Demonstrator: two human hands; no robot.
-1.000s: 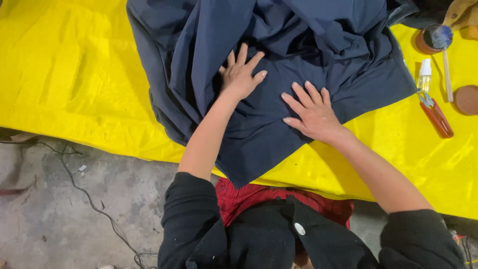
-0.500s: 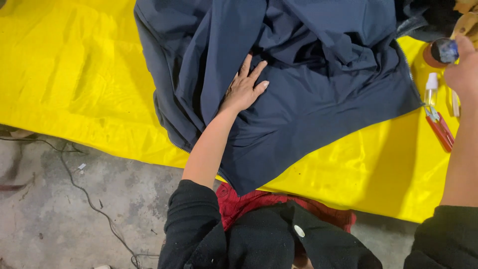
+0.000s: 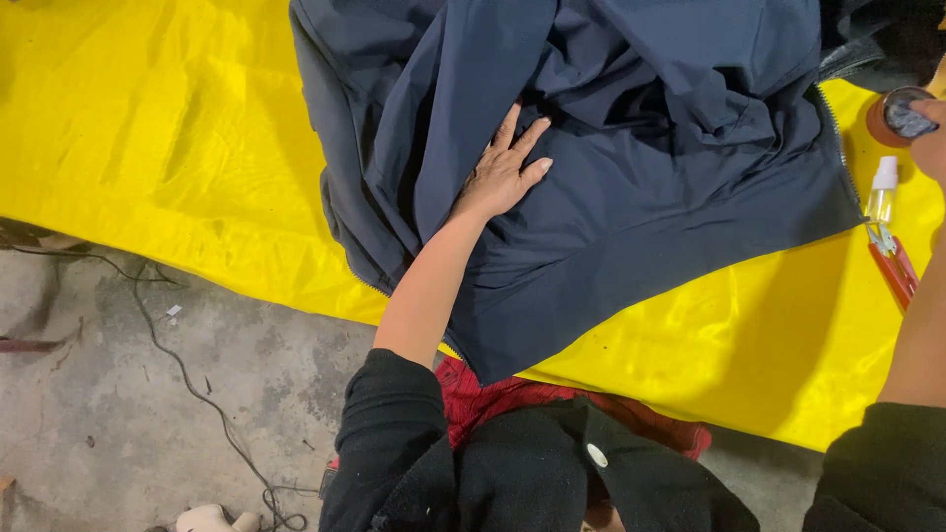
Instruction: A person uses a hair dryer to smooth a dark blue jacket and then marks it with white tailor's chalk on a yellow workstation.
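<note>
Navy garment (image 3: pixel 631 177) stays pinned by the left hand (image 3: pixel 503 172) (fingers spread flat); the right hand (image 3: pixel 931 143) has left it, fingers' state unclear, beside a small round container (image 3: pixel 899 113).

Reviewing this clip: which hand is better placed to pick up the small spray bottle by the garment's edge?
Right. The right hand is at the far right edge, just above the small spray bottle on the yellow sheet. The left hand lies flat, palm down, on the navy garment, well away from it.
</note>
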